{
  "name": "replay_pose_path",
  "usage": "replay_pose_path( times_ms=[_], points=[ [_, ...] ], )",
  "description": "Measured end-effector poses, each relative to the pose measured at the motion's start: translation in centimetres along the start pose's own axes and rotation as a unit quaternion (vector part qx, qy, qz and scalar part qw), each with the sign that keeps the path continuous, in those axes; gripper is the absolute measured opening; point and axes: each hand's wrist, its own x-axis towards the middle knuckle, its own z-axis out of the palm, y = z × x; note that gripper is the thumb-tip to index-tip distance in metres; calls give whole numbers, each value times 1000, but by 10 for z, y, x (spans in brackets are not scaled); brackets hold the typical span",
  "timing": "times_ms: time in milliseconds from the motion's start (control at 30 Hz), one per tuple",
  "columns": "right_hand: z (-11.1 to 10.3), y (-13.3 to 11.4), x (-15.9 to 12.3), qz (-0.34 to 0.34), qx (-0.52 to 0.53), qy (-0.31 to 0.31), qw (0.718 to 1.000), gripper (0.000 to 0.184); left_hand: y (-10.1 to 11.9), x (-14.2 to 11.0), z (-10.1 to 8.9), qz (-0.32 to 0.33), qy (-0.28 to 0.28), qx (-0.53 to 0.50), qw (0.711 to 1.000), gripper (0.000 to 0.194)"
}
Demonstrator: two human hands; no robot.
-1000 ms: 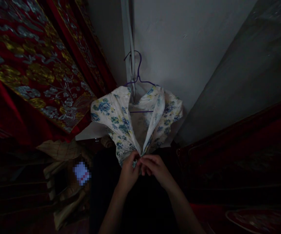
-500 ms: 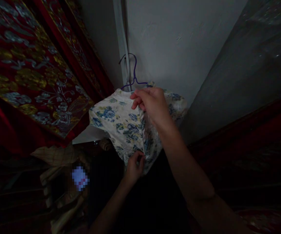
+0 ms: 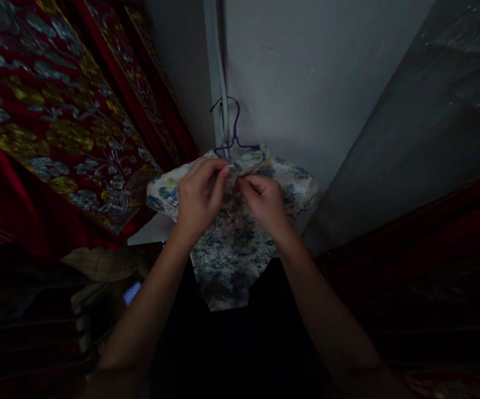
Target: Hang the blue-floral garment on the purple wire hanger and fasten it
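A white garment with blue and yellow flowers (image 3: 231, 260) hangs on a purple wire hanger (image 3: 234, 130) from a white strip on the wall. My left hand (image 3: 198, 197) and my right hand (image 3: 265, 202) are both raised to the garment's neck, just under the hanger hook. The fingers of each hand are pinched on the cloth at the collar, close together. The garment's front hangs closed below my hands.
A red cloth with gold and silver embroidery (image 3: 57, 122) hangs at the left. A grey wall (image 3: 306, 77) stands behind the hanger, with a dark shiny panel (image 3: 431, 122) at the right. Pale folded fabric (image 3: 98, 266) lies low at the left in the dark.
My left hand rose from the garment's lower edge to the collar and joined the right hand there. The open front of the garment is now closed.
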Motion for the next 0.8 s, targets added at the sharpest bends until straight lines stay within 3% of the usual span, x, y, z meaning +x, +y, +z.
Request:
replay_pose_path(
  times_ms=[100,200,233,267,333,400,433,533,633,667,733,800],
  points=[
    [4,36,-21,110,34,-23,993,26,-16,-5,-24,-39,146,-26,988,23],
    [11,43,-55,205,154,-60,965,30,-51,-19,-55,-138,254,-108,951,11],
    [14,40,-66,211,184,-69,958,31,-64,-27,-62,-182,293,-176,922,8],
    [19,34,-77,208,204,-77,954,30,-77,-36,-67,-251,297,-271,880,11],
    [30,23,-94,197,226,-91,950,31,-95,-61,-65,-395,302,-399,770,24],
    [40,16,-107,202,236,-96,946,31,-103,-90,-51,-504,309,-423,687,32],
    [43,15,-112,209,238,-93,944,31,-103,-106,-41,-533,309,-411,671,31],
    [43,18,-123,237,251,-44,938,34,-88,-151,-6,-548,286,-401,676,22],
    [30,24,-128,246,250,24,936,34,-66,-181,19,-566,222,-398,687,3],
    [25,26,-128,246,244,36,937,33,-59,-186,23,-570,191,-395,694,12],
    [13,30,-130,244,227,48,942,33,-47,-191,25,-559,112,-371,733,20],
    [0,35,-132,253,196,8,947,31,-38,-189,21,-521,70,-335,782,17]
  ],
)
